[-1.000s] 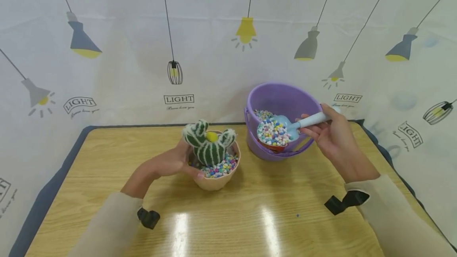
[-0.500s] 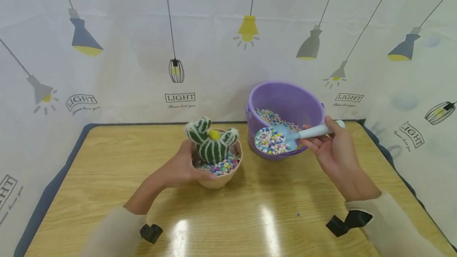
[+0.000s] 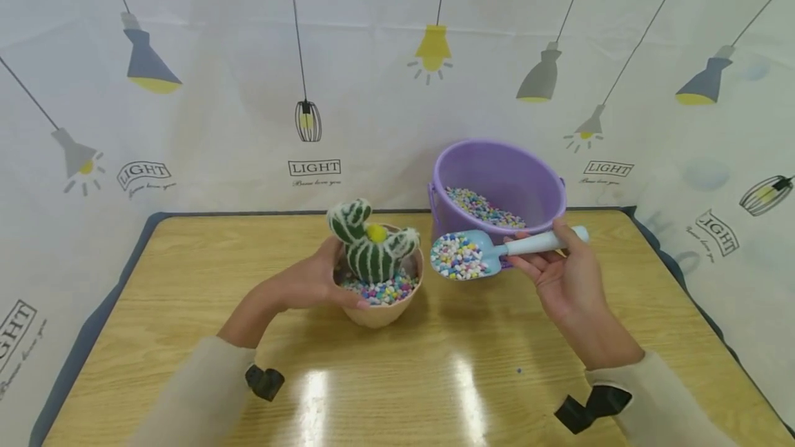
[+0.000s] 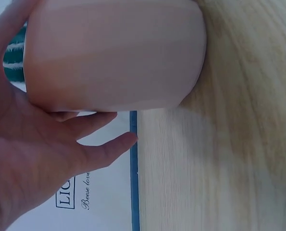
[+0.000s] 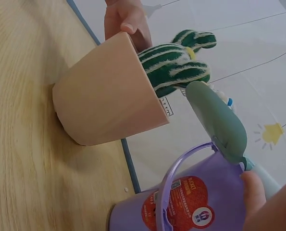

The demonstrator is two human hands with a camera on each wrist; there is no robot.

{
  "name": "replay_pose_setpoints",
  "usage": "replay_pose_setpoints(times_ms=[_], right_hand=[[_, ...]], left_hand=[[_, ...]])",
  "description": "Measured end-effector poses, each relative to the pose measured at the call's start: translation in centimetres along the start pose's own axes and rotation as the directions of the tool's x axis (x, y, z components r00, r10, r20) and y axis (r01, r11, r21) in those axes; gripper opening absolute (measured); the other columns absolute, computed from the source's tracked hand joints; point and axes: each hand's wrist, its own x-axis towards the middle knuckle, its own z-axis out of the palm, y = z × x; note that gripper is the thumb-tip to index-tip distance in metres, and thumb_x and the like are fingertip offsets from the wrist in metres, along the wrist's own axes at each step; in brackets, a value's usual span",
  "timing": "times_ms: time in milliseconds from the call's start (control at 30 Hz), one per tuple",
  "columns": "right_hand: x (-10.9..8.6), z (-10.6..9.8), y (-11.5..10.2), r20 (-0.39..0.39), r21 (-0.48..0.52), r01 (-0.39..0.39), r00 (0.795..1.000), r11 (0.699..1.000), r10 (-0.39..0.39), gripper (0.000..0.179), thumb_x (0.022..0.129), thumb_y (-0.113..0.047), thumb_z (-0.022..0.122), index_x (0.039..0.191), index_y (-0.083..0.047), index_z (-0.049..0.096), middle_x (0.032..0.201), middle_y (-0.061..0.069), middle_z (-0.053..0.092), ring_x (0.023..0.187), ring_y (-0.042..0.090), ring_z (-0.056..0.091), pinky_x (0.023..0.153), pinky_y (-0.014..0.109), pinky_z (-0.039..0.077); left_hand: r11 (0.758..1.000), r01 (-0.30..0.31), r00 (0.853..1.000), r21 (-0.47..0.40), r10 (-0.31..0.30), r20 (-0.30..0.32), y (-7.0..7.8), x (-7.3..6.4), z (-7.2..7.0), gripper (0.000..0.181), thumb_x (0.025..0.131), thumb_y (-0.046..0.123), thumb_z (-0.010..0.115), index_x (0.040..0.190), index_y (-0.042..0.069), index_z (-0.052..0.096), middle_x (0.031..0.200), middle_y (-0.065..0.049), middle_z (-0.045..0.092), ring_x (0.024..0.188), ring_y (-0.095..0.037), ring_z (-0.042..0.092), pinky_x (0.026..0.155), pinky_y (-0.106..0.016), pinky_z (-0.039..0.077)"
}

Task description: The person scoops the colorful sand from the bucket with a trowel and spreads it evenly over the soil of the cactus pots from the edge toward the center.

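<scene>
L sleeve (image 3: pixel 192 385) w/ a black device (image 3: pixel 265 383) at the cuff, then the L hand (image 3: pixel 313 281): it's grasping the pot (image 3: pixel 375 316) by its L side, thumb along the near rim, palm against the wall. Pot's immed. right of that hand, touching it, on the wood table (image 3: pixel 186 281). L wrist view has one finger against the wall & another clear of it. In the pot: a green-&-white knitted-looking cactus (image 3: pixel 370 267) (yellow pompom (image 3: pixel 377 233) btwn its arms), leaning a bit L, w/ multicol. beads (image 3: pixel 397 288) round its base.

Next, the lt-blue scoop (image 3: pixel 491 257), loaded w/ beads, mostly pale. Its blade is R of the pot, apart from it in the head view, & in front of the purple bucket (image 3: pixel 515 171), partly hiding its near side. Bucket's got more beads inside; R wrist view adds a red label (image 5: pixel 181 204) & the bucket's handle.

Far R, the R hand (image 3: pixel 568 281) is grasping the scoop's pale handle, thumb on top, fingers underneath; blade extends L of that hand. Below: R sleeve (image 3: pixel 658 399), 2nd black device (image 3: pixel 593 407), and one small blue bead (image 3: pixel 519 370) on the table.
</scene>
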Motion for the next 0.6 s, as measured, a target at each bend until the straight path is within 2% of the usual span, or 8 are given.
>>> replay_pose_setpoints(times_ms=[200,400,600], right_hand=[[-0.2,0.2,0.9,0.016,-0.033,0.030,0.999,0.999,-0.029,0.043,0.100,-0.023,0.054,0.135,-0.010,0.033,0.093,0.023,0.068,0.092,0.034,0.071,0.081,0.046,0.056],[-0.2,0.8,1.6,0.013,-0.094,0.060,0.998,0.994,-0.059,0.036,0.100,-0.024,0.054,0.126,-0.010,0.034,0.086,0.018,0.070,0.088,0.031,0.072,0.079,0.043,0.058],[0.0,1.7,2.2,-0.003,-0.169,0.105,0.994,0.980,-0.107,0.033,0.099,-0.024,0.057,0.120,-0.008,0.039,0.083,0.013,0.071,0.081,0.027,0.073,0.074,0.042,0.059]], left_hand=[[1.000,0.028,0.997,0.001,-0.028,0.070,0.1,0.1,-0.8,0.118,0.069,0.025,0.087,0.154,0.015,0.005,0.154,-0.013,0.030,0.142,-0.030,0.031,0.117,-0.048,0.025],[0.999,0.046,0.991,0.007,-0.046,0.124,0.2,0.4,-1.3,0.122,0.067,0.023,0.087,0.154,0.011,0.002,0.159,-0.014,0.022,0.146,-0.028,0.022,0.119,-0.045,0.020],[0.998,0.060,0.984,0.011,-0.061,0.169,0.3,0.7,-1.7,0.126,0.066,0.024,0.087,0.155,0.012,-0.002,0.161,-0.012,0.015,0.148,-0.027,0.014,0.120,-0.045,0.015]])
